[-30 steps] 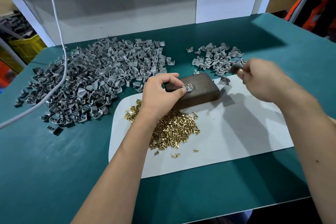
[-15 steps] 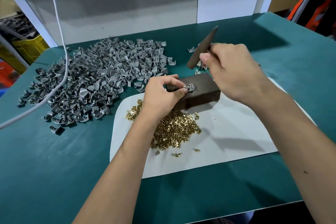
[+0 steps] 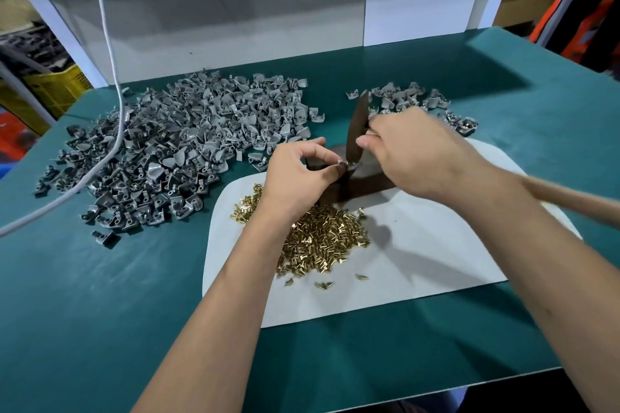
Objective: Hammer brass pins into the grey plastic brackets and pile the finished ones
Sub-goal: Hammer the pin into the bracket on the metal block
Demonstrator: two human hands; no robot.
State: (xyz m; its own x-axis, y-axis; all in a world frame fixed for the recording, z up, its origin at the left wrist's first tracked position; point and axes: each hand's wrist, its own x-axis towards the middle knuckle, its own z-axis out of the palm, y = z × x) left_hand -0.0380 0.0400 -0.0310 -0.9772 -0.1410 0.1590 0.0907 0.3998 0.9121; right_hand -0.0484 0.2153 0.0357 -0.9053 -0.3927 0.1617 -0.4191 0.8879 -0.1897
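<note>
On top of the green bench mat, taking up most of the back-left part, sits the big heap of grey brackets, with a white cable draped right over its left side. Next biggest is the white sheet at the middle-right of the mat, running toward the front edge. A much smaller pile of brackets sits near the back edge on the right, partly hidden behind the right hand. At the sheet's back edge is a dark block, mostly covered by both hands. Just in front of it, on the sheet's left half, is the mound of brass pins, with the left forearm crossing over its left side and a few strays toward the front.

Left hand pinches one bracket on top of the block between thumb and fingertips. Right hand is wrapped around the hammer, whose dark head points down at that bracket; looks like it's touching, but motion blur makes it hard to be sure. The wooden handle pokes out to the right past the wrist.
</note>
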